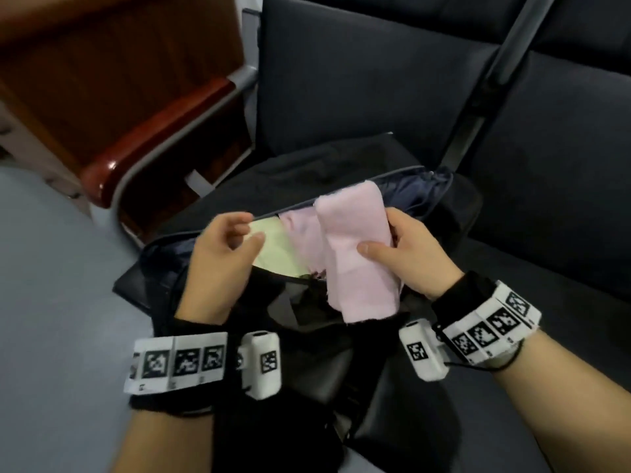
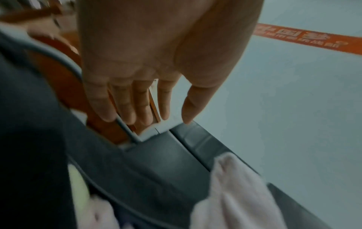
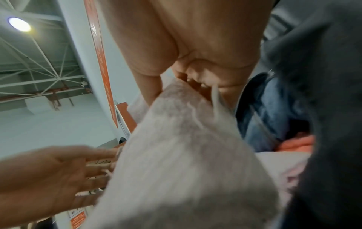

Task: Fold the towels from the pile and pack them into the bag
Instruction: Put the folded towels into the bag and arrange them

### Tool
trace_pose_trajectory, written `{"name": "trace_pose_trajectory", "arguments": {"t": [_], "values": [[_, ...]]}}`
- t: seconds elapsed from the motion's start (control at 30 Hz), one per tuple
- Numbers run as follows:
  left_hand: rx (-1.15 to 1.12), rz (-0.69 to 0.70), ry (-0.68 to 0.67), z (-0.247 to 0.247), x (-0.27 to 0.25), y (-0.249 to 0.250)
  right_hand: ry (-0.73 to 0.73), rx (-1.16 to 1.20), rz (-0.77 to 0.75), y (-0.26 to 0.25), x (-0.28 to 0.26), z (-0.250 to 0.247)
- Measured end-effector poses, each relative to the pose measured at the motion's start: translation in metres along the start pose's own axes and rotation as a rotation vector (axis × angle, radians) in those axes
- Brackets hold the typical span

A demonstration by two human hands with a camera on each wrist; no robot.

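From the head camera, my right hand [image 1: 409, 254] grips a folded pink towel [image 1: 355, 247] over the open mouth of the dark bag [image 1: 454, 213], which lies on a dark seat [image 1: 341, 80]; my left hand [image 1: 222, 254] hovers at the bag's near edge, fingers relaxed and holding nothing. Inside the bag I see a pale green towel [image 1: 276, 250] and another pink towel [image 1: 300, 233] already packed, so I judge the packing well under way; no pile is in view, so what remains I cannot tell. From the left wrist, the fingers [image 2: 125, 99] hang straight and empty above the seat. From the right wrist, thumb and fingers pinch the pink towel's top, with something orange [image 3: 295, 144] showing inside the bag.
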State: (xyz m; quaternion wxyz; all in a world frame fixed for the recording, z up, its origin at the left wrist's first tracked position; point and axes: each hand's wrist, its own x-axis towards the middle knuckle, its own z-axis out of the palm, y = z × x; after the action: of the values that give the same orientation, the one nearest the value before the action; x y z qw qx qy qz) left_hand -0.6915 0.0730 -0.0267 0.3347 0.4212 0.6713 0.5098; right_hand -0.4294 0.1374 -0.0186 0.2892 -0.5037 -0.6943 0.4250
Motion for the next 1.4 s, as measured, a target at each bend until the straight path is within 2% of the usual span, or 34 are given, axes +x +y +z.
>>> {"name": "trace_pose_trajectory", "arguments": {"t": [0.1,0.2,0.3,0.47,0.6,0.7,0.8,0.9,1.0,1.1,1.2,1.27,1.4], "values": [[0.155,-0.036,0.145,-0.059,0.028,-0.022,0.013,0.007,-0.034,-0.017,0.042,0.024],[0.136,-0.185,0.265,-0.099,0.040,-0.051,0.033,0.069,-0.052,-0.034,0.083,0.049],[0.093,-0.339,0.319,-0.113,0.046,-0.077,0.003,0.107,-0.052,-0.042,0.112,0.082],[-0.054,-0.560,0.281,-0.109,0.057,-0.096,-0.265,0.005,-0.004,-0.032,0.122,0.139],[-0.225,-0.651,0.279,-0.110,0.062,-0.099,-0.430,-0.099,0.032,-0.018,0.124,0.149],[-0.320,-0.636,0.288,-0.115,0.061,-0.100,-0.490,-0.197,0.064,-0.014,0.129,0.143],[-0.410,-0.591,0.252,-0.117,0.056,-0.096,-0.570,-0.276,0.030,-0.014,0.130,0.139],[-0.460,-0.536,0.117,-0.116,0.053,-0.090,-0.700,-0.381,0.011,-0.013,0.125,0.140],[-0.351,-0.502,-0.055,-0.111,0.050,-0.080,-0.779,-0.493,0.029,-0.008,0.119,0.142],[-0.312,-0.515,-0.133,-0.106,0.043,-0.068,-0.776,-0.560,0.095,-0.004,0.117,0.137],[-0.344,-0.488,-0.213,-0.101,0.035,-0.062,-0.710,-0.620,0.153,-0.003,0.117,0.127],[-0.262,-0.408,-0.161,-0.099,0.033,-0.057,-0.645,-0.644,0.175,-0.005,0.117,0.122],[-0.222,-0.215,0.089,-0.112,0.035,-0.045,-0.432,-0.531,0.093,-0.019,0.122,0.119]]}}
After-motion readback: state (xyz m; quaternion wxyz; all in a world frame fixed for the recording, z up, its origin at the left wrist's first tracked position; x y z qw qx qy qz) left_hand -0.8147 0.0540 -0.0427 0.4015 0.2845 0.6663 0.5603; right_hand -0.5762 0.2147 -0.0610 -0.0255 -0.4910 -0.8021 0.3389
